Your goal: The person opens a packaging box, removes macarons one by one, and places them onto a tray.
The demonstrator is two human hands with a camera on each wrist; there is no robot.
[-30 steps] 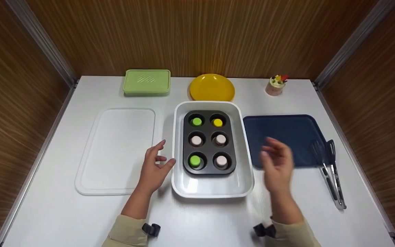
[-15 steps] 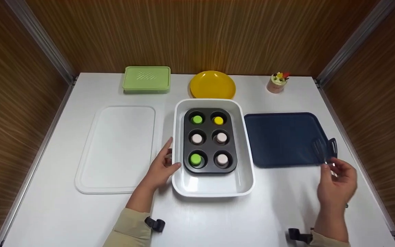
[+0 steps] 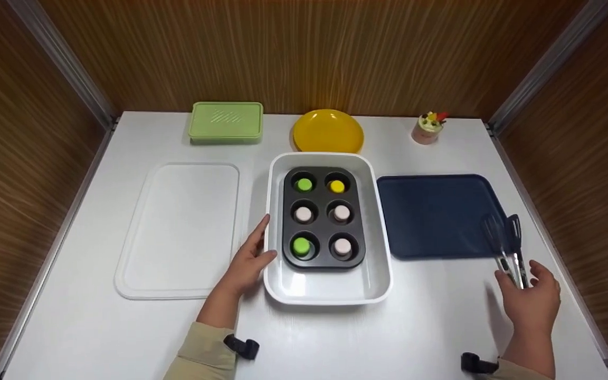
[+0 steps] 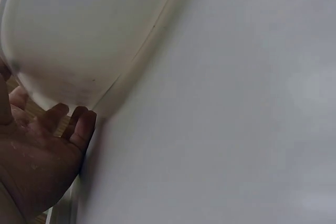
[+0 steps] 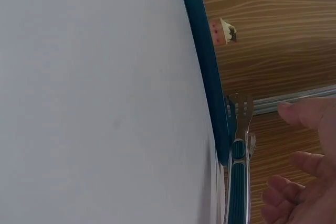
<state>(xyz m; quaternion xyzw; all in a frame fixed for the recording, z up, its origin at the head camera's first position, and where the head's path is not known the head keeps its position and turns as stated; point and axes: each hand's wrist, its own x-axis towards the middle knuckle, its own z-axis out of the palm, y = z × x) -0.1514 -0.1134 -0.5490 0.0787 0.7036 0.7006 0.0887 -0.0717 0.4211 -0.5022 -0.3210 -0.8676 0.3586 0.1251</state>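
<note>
A white rectangular tub (image 3: 329, 301) holds a dark muffin tin (image 3: 322, 230). Inside the tin's cups stand small round pieces: green (image 3: 301, 246), yellow (image 3: 337, 186) and pale pink (image 3: 342, 213). My left hand (image 3: 245, 269) grips the tub's left side, thumb over the rim and fingers against the outer wall. In the left wrist view, its fingertips (image 4: 84, 124) meet the lower edge of the wall (image 4: 79, 35). At far right, my right hand (image 3: 532, 300) is spread around the handle end of metal serving tongs (image 3: 518, 264). The right wrist view shows its fingers apart from the tongs (image 5: 239, 187).
A dark blue tray (image 3: 436, 216) lies right of the tub, its right edge under the tongs' heads. A white tray-like lid (image 3: 182, 227) lies at left. Along the back stand a green lidded box (image 3: 226, 122), a yellow plate (image 3: 328, 132) and a dessert cup (image 3: 427, 129).
My right hand swept right from beside the tub to the tongs, then slid a little down toward their handle end. My left hand moved in from beside the tub onto its rim.
</note>
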